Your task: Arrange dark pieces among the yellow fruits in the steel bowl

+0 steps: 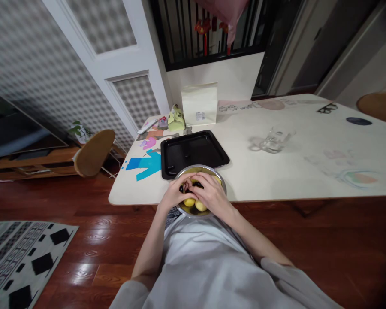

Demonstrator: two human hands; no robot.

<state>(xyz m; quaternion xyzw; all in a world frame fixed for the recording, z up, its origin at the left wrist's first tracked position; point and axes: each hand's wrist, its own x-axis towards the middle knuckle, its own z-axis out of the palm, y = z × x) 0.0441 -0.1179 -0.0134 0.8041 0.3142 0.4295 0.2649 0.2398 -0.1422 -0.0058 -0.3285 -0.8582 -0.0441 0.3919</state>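
Observation:
A metal bowl sits at the near edge of the white table, partly over the edge against my body. It holds several small yellow round pieces. Both my hands are over the bowl. My left hand is curled, with a small dark thing at its fingertips. My right hand is curled too, its fingers meeting the left hand's over a dark object that I cannot make out. A black baking tray lies just beyond the bowl.
A glass jug lies on the table to the right. A cream paper bag, a green packet and coloured paper shapes sit at the far left. A wooden chair stands left of the table. Glasses lie far right.

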